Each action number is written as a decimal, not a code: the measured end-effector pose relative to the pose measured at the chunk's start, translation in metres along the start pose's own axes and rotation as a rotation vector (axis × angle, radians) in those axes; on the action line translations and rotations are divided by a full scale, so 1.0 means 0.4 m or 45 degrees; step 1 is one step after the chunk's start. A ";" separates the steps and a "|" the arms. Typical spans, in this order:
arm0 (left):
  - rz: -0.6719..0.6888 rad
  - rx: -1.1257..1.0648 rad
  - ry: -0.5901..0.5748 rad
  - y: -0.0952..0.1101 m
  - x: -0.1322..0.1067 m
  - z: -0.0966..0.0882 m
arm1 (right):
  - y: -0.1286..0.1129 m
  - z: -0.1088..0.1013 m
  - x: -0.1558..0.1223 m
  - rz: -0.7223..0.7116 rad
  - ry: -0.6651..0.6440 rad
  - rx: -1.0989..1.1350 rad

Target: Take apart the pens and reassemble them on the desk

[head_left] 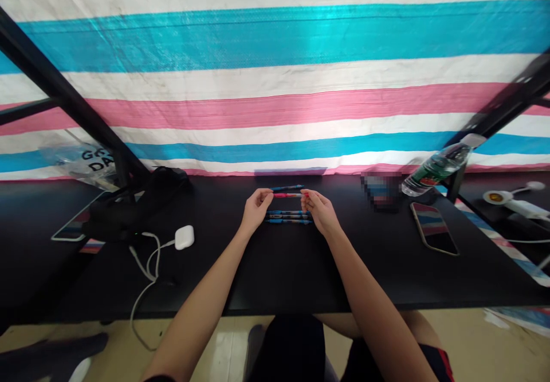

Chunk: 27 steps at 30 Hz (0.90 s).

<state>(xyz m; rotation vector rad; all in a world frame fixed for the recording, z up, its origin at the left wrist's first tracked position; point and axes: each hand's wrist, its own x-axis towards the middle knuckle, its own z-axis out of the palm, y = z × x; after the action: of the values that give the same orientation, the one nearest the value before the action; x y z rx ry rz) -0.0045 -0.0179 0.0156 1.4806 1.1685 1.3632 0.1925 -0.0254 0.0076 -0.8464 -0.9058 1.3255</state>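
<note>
My left hand (256, 207) and my right hand (318, 209) pinch the two ends of a red pen (287, 195), holding it level just above the black table (275, 267). A dark blue pen (287, 188) lies on the table just beyond it. Two blue pens (287, 217) lie side by side under and between my hands, nearer to me. Both hands' fingers are closed on the red pen's ends.
A phone (433, 228) lies face up to the right, with a tilted water bottle (436, 168) behind it. To the left sit a white earbud case (184, 237) with a white cable (146, 267), a black bag (137, 204) and a tablet (71, 230). A striped tarp (275, 84) hangs behind.
</note>
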 end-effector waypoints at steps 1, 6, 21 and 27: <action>-0.022 0.058 0.008 -0.002 0.000 -0.001 | 0.000 0.001 0.000 0.003 0.000 -0.017; -0.013 0.077 -0.021 -0.004 0.001 -0.003 | -0.001 0.004 -0.001 0.001 -0.015 -0.054; -0.025 -0.100 -0.054 -0.002 -0.001 0.001 | -0.003 0.008 -0.003 0.000 -0.015 -0.072; -0.081 -0.006 -0.092 0.003 -0.002 0.000 | -0.001 0.004 -0.001 -0.005 -0.005 -0.096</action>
<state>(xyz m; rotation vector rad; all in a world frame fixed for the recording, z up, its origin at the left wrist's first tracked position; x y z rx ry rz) -0.0044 -0.0189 0.0167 1.4654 1.1559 1.2586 0.1914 -0.0258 0.0086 -0.9002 -0.9648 1.2967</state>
